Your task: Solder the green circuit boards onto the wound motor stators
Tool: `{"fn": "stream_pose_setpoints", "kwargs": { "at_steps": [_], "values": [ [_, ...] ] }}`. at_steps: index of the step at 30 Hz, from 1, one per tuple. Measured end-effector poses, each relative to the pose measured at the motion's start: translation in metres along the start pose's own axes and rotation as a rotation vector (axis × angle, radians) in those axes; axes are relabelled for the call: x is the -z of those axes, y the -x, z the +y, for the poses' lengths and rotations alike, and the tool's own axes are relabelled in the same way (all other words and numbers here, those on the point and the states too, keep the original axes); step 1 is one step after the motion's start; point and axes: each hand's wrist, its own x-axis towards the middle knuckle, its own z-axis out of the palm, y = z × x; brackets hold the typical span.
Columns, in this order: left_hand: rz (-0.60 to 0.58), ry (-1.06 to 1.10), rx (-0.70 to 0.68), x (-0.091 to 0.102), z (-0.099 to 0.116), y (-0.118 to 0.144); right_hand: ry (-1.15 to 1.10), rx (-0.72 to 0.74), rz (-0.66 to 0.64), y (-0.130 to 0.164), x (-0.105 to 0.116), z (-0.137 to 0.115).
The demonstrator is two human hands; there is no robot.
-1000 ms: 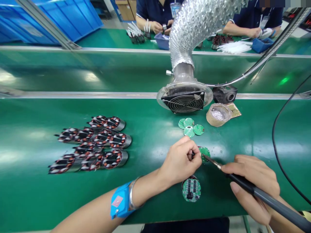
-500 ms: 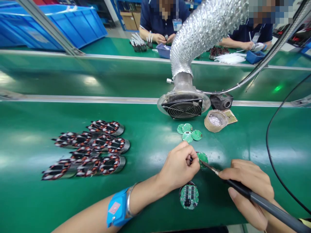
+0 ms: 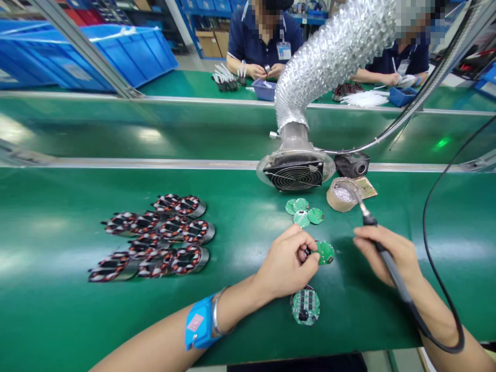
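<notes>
Green round board point(image 3: 324, 252) pinched at left hand point(image 3: 289, 263) fingertips.

Left hand point(image 3: 289, 263) pinched a small round green circuit board point(image 3: 324, 252) on the green counter point(image 3: 58, 299). Right hand point(image 3: 387, 253) gripped a soldering iron point(image 3: 382, 248), tip resting in the tip-cleaner pot point(image 3: 343, 195). Larger populated board point(image 3: 306, 306) lay just below the left hand. Wound stators point(image 3: 155, 235) clustered well left; spare boards point(image 3: 304, 211) near the extractor fan point(image 3: 295, 173).
</notes>
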Motion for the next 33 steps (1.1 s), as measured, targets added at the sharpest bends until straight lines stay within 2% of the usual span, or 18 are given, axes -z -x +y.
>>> {"fn": "stream_pose_setpoints", "kwargs": {
  "at_steps": [4, 6, 9, 12, 15, 20, 25, 29, 33],
  "values": [
    [-0.041, -0.012, -0.031, 0.002, -0.006, 0.006, -0.224, 0.239, -0.213, -0.002, -0.014, -0.010],
    [-0.042, -0.008, -0.019, 0.000, -0.009, 0.008, -0.260, 0.290, -0.213, -0.006, -0.020, -0.012],
    [-0.034, 0.031, -0.002, -0.004, -0.010, 0.009, -0.286, 0.315, -0.115, -0.014, -0.027, -0.018],
    [-0.009, 0.069, 0.026, -0.008, -0.010, 0.010, -0.233, 0.248, -0.019, -0.021, -0.033, -0.030],
    [0.033, 0.073, 0.034, -0.011, -0.010, 0.011, -0.125, 0.132, 0.000, -0.022, -0.038, -0.040],
    [0.052, 0.112, 0.029, -0.012, -0.012, 0.010, -0.097, 0.140, -0.101, -0.018, -0.032, -0.037],
    [0.045, 0.166, -0.005, -0.009, -0.016, 0.012, -0.088, 0.173, -0.348, -0.016, -0.015, -0.024],
    [0.041, 0.179, -0.011, -0.007, -0.020, 0.012, -0.142, 0.132, -0.338, -0.016, -0.014, -0.023],
    [0.038, 0.200, -0.056, -0.005, -0.021, 0.010, -0.294, -0.014, -0.297, -0.015, -0.020, -0.032]
  ]
}}
